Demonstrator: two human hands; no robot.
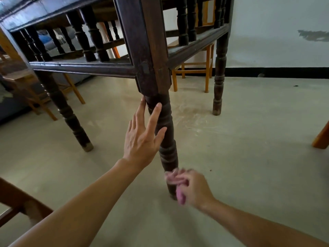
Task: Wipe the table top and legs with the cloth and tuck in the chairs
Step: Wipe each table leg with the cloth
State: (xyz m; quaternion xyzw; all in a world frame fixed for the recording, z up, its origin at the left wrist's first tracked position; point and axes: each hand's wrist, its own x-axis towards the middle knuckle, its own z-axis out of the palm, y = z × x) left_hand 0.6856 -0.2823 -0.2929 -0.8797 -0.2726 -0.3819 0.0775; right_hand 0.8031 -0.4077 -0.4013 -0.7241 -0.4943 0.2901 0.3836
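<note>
The left hand (142, 138) is open, its straight fingers touching the upper turned part of the near leg (168, 152) of the dark table (85, 67). Low on that leg the right hand (194, 188) is motion-blurred, fingers curled round a pink cloth (180, 196) that shows only in slivers. The table's top is cut off above. A light wooden chair (194, 72) stands beyond, partly hidden.

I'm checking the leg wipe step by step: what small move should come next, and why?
Probably draw the pink cloth up the table leg. The right hand grips it low, near the foot, the left hand touches the leg higher up with straight fingers, and bare wood lies between.
</note>
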